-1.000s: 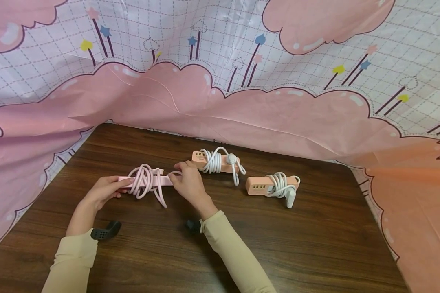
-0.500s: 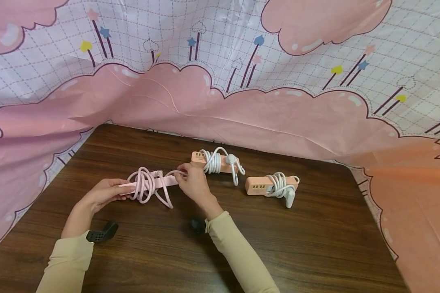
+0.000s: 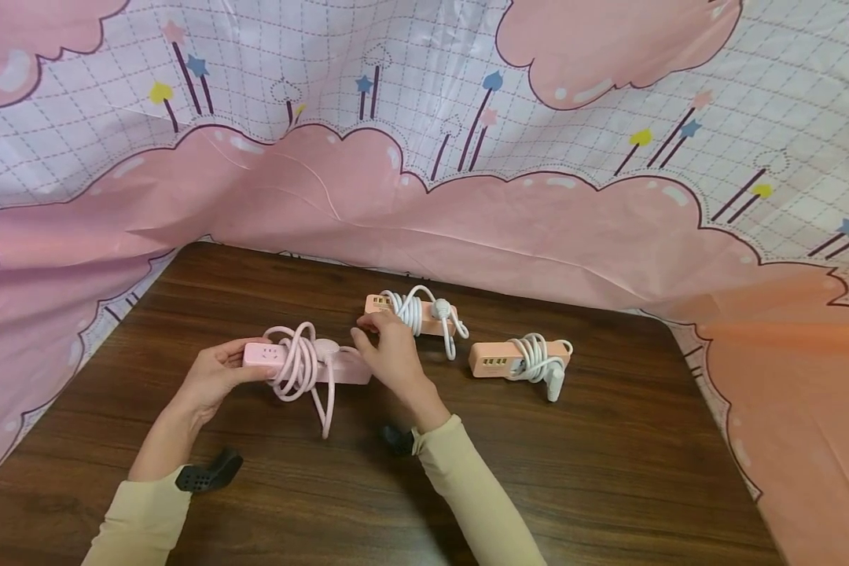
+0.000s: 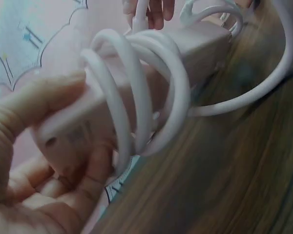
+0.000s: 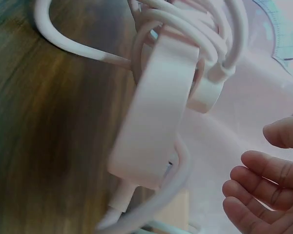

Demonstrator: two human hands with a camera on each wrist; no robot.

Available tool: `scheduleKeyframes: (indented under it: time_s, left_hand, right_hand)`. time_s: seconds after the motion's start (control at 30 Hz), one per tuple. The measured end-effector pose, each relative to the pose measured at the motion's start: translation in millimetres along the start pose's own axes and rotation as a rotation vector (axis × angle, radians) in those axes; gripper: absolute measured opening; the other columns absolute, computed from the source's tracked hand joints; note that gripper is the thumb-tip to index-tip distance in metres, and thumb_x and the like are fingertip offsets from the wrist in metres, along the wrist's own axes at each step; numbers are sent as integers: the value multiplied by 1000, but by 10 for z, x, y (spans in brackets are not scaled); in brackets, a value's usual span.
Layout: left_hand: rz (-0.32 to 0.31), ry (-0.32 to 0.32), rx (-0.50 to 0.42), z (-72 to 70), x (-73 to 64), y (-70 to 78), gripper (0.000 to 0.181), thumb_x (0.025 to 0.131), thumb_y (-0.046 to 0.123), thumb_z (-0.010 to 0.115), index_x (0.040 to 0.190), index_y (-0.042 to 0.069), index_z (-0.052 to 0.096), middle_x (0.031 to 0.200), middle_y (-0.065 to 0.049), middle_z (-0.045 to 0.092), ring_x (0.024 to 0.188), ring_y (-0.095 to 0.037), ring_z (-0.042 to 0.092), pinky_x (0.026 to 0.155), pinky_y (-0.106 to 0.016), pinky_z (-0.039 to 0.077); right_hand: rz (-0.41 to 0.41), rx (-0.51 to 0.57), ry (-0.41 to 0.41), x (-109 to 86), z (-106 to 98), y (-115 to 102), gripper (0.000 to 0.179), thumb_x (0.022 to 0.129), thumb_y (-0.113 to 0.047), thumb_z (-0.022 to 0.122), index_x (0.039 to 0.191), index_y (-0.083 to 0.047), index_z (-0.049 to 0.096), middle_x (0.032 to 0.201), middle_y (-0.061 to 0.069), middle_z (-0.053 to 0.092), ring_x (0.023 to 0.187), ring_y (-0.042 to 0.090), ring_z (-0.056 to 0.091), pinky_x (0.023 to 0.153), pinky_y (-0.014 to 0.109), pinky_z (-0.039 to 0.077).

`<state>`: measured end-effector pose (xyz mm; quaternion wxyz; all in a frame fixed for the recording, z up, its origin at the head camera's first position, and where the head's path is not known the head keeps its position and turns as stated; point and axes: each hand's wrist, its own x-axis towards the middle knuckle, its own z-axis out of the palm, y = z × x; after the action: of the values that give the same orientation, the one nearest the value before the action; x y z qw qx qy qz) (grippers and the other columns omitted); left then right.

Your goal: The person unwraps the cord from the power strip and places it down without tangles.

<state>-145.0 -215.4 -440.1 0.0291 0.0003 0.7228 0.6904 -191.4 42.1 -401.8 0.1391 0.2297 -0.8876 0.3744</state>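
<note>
A pink power strip point(image 3: 344, 371) with its cord point(image 3: 299, 369) wound round the middle is at the left of the table in the head view. My left hand point(image 3: 211, 379) grips its left end, thumb on the near side. The socket face shows upward, and the rounded plug point(image 3: 326, 347) sits beside the coils. A loose loop of cord hangs toward the near side. By the strip's right end is my right hand point(image 3: 395, 360). In the right wrist view that hand point(image 5: 268, 190) has relaxed, spread fingers, apart from the strip point(image 5: 158, 107), and holds nothing.
Two peach power strips with wound white cords lie on the dark wooden table point(image 3: 608, 456): one strip point(image 3: 430, 325) at the back, just beyond my right hand, the other strip point(image 3: 494, 351) farther right. A patterned pink curtain point(image 3: 509, 236) borders the table's back and sides.
The pink strip has turned so its socket face shows and has shifted right and nearer. My right fingers, earlier at the cord by its right end, have come away to the right.
</note>
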Motion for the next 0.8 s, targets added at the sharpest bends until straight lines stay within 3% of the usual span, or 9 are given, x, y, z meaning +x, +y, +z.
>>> scheduleKeyframes:
  time_s: [0.17, 0.4, 0.53, 0.8]
  left_hand:
    - [136, 8, -39, 178, -65, 43, 49, 69, -7, 78, 115, 0, 63, 107, 9, 64, 91, -4, 60, 75, -18, 51]
    - [275, -40, -133, 427, -89, 84, 52, 65, -18, 75, 114, -5, 62, 110, 1, 63, 93, -8, 59, 77, -20, 51]
    - [339, -87, -183, 592, -87, 88, 53, 63, -20, 74, 112, -6, 62, 111, -3, 63, 95, -10, 59, 79, -21, 51]
    - [422, -172, -261, 981, -73, 143, 54, 62, -17, 77, 111, -18, 54, 106, 2, 64, 94, -11, 59, 78, -23, 51]
  right_hand:
    - [-15, 22, 55, -78, -200, -8, 17, 87, -11, 63, 95, 2, 69, 91, 11, 66, 88, 23, 61, 79, 32, 49]
    - [-72, 43, 118, -241, -492, 23, 12, 85, -7, 64, 91, 2, 68, 87, 12, 65, 83, 26, 61, 74, 38, 50]
    - [-76, 37, 125, -341, -640, 40, 11, 85, -8, 66, 90, 1, 68, 87, 12, 64, 82, 24, 61, 71, 40, 52]
    - [-64, 8, 112, -527, -904, 39, 16, 81, -11, 72, 91, 1, 67, 89, 14, 64, 73, 24, 60, 60, 32, 52]
